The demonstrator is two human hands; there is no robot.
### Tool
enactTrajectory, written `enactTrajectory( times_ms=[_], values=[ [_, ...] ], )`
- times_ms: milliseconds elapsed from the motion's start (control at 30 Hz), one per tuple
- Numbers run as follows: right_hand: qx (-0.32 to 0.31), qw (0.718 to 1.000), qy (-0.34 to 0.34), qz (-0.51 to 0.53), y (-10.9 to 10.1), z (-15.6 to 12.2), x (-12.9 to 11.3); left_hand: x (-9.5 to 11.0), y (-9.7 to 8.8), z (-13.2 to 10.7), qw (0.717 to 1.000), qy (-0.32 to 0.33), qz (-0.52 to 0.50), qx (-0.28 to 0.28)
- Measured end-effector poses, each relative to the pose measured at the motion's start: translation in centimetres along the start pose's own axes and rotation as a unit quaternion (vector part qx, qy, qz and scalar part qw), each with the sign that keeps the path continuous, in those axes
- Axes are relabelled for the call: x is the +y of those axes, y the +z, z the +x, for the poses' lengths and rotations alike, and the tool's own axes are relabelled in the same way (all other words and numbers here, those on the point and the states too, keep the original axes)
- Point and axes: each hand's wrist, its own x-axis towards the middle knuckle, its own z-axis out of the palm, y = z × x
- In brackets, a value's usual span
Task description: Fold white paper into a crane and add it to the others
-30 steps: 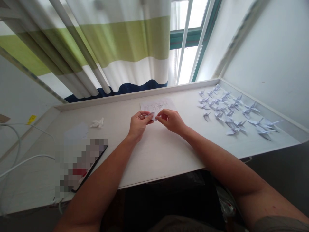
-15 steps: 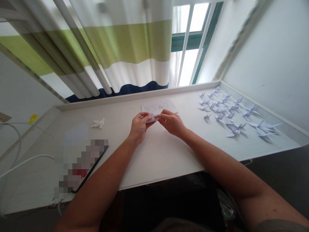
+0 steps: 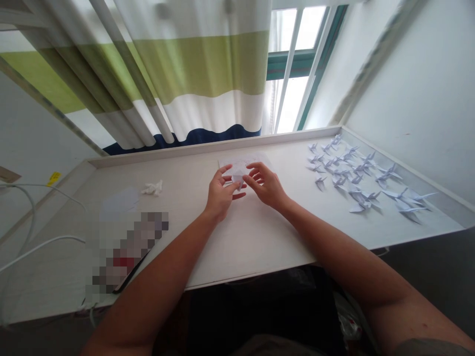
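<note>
A small folded piece of white paper (image 3: pixel 238 177) is held in my left hand (image 3: pixel 219 194), with the thumb on its lower part and the fingers spread behind it. Close on the right is my right hand (image 3: pixel 267 185), its fingers curved and apart. Its thumb tip is at the paper's right edge; whether it touches cannot be made out. Behind the hands lies a sheet with printed drawings (image 3: pixel 261 159), partly covered by them. Many folded paper cranes (image 3: pixel 343 170) stand grouped on the right of the table.
The white table (image 3: pixel 252 247) has a raised rim at the back. To the left are a crumpled tissue (image 3: pixel 153 188), flat white paper sheets (image 3: pixel 120 201) and a blurred-out dark-edged object (image 3: pixel 133 252). White cables (image 3: pixel 55 241) run along the left side. A striped curtain (image 3: pixel 208 64) hangs behind.
My right fingers have come off the paper's right edge and spread apart. The paper has turned in my left hand, whose fingers have also opened out. The view has shifted slightly.
</note>
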Motion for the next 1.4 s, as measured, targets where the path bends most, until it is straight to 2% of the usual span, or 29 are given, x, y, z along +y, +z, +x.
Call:
enactTrajectory(
  times_ms=[133, 300, 500, 700, 900, 1167, 1400],
  values=[
    [-0.008, 0.998, 0.049, 0.027, 0.3, 0.0, 0.2, -0.4, 0.2, -0.2, 0.997, 0.035, 0.055, -0.033],
    [-0.010, 0.998, 0.046, 0.043, 0.5, 0.1, 0.4, -0.7, 0.0, 0.3, 0.998, 0.064, 0.017, -0.025],
    [0.007, 0.994, 0.042, 0.102, 0.8, 0.2, 0.6, -0.7, 0.1, 0.2, 0.996, 0.056, 0.038, -0.062],
    [0.009, 0.991, 0.059, 0.123, 0.7, 0.5, 1.6, -1.1, -0.5, 0.8, 0.989, 0.098, 0.106, -0.039],
    [-0.003, 0.986, 0.072, 0.151, 0.7, 0.6, 2.1, -1.2, -0.7, 1.0, 0.987, 0.122, 0.095, -0.034],
    [-0.014, 0.982, 0.072, 0.174, 0.7, 0.6, 1.0, -1.0, -0.5, 1.0, 0.991, 0.100, 0.079, -0.043],
    [-0.006, 0.968, 0.110, 0.224, 0.6, 0.6, 0.6, -1.0, -0.5, 0.9, 0.994, 0.090, 0.053, -0.029]
  ],
)
